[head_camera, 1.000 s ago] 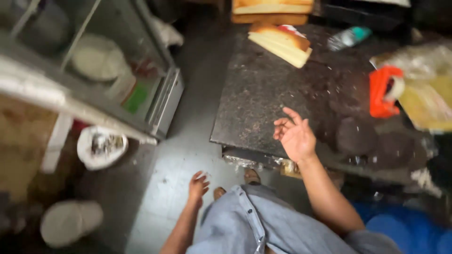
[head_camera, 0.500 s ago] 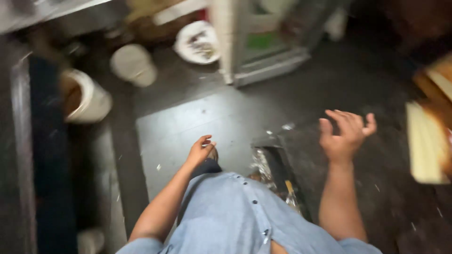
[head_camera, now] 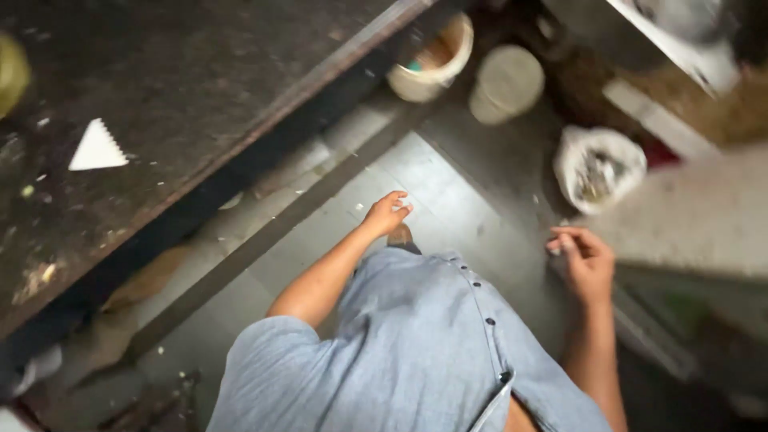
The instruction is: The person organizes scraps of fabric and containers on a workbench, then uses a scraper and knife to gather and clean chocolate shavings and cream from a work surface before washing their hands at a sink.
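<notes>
So we're looking straight down at our own body here, blue-grey button shirt (head_camera: 416, 336) filling the bottom of the shot, standing on a grey tiled floor (head_camera: 448, 200). Our left hand (head_camera: 386, 214) hangs out in front over the floor, fingers loosely curled in, and it's got nothing in it and isn't touching anything. Our right hand (head_camera: 586, 260) is off to the other side, fingers half bent with the tips pinched together a bit, and honestly we can't tell if there's something tiny between them, too blurry. It sits just beside the edge of a pale speckled counter (head_camera: 688, 224). Closest thing to that hand is a white plastic bag (head_camera: 598, 166) full of scraps on the floor, near but not touching. Further up there's a white bucket with a lid (head_camera: 506, 82) and right next to it an open bucket (head_camera: 432, 58) with brownish stuff inside. Over on our left is a dark stone worktop (head_camera: 184, 96) with a little white toothed scraper (head_camera: 96, 148) lying on it, well away from both hands.
</notes>
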